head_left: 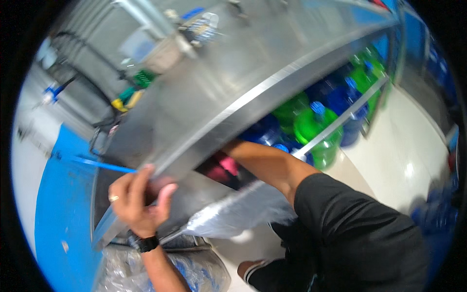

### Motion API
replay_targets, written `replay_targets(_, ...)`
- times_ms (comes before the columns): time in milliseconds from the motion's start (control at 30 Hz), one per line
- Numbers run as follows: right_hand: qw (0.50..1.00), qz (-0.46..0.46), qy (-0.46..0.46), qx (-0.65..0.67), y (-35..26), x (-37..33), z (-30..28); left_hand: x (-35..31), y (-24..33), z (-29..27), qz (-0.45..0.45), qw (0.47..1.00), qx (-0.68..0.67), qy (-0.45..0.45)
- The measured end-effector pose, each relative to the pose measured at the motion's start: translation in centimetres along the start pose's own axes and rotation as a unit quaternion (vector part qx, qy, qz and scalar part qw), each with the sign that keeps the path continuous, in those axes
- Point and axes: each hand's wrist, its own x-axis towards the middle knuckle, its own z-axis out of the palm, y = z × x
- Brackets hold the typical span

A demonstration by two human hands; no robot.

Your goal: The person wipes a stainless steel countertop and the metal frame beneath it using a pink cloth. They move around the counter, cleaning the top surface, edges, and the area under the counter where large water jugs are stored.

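Pale glossy floor (413, 160) lies under a long brushed-steel bench (233, 73). Its lower shelf (340, 119) holds rounded green and blue jugs (311, 126). Left hand (138, 199) grips the bench edge; right hand grip hidden underneath, state unclear.

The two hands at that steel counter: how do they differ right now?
The left hand is in full view, gripping the edge of the steel counter; the right hand is hidden, reaching under that counter. The left wears a ring and a dark wristwatch; the right arm is bare up to a black sleeve. The left forearm comes up from below; the right stretches forward. Both are at the same counter.
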Motion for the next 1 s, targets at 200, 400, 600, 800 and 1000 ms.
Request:
replay_targets(200,0.987,0.063,-0.053,-0.139,4.2,5.0,-4.3,0.5,0.1,-0.5,-0.019,1.000,0.015,0.004)
replay_targets(400,0.980,0.024,-0.108,-0.163,2.0,3.4,-4.3,1.0,0.3,-0.8,-0.010,1.000,0.027,0.005)
replay_targets(600,0.972,-0.048,-0.218,-0.072,-4.8,-8.5,-9.4,1.1,0.6,-1.2,-0.104,0.993,-0.059,-0.011)
replay_targets(800,0.818,-0.364,-0.425,-0.135,-13.2,-15.1,-25.7,1.6,-0.2,-1.9,-0.157,0.971,-0.173,-0.038)
replay_targets(1000,0.878,-0.377,-0.260,-0.137,-25.8,-6.3,-38.3,2.7,-0.3,-2.3,-0.231,0.949,-0.215,-0.006)
